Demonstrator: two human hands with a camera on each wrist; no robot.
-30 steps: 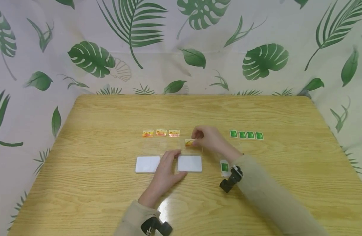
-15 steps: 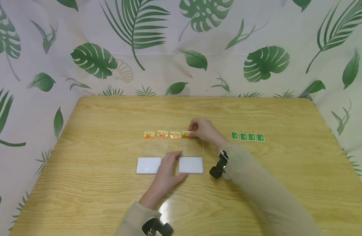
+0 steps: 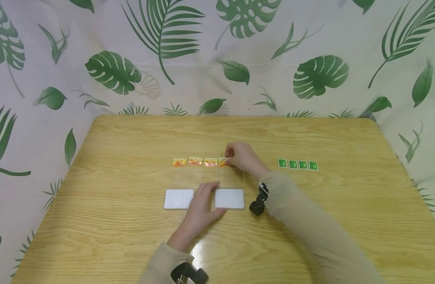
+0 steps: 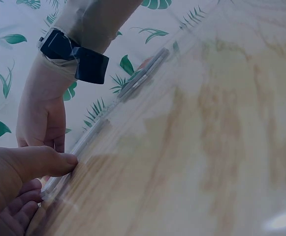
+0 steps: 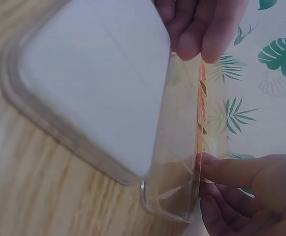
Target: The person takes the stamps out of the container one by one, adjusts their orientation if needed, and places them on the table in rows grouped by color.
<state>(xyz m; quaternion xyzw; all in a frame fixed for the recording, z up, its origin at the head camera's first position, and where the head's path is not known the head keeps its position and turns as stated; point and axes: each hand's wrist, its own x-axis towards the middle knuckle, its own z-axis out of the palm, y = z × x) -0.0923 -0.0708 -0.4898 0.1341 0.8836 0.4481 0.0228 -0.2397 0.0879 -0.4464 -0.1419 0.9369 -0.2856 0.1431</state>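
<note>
Right hand: fingers pinched the fourth orange sticker at the far edge of the clear sheet.
Left hand: fingers lay relaxed, tips touching the sheet's near edge, between two white cards.
Green stickers: rowed right of the sheet on the tabletop.

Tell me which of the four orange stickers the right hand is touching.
The rightmost orange sticker, at the right end of the row; the right hand has its fingers on it. The other three lie untouched to its left.
</note>
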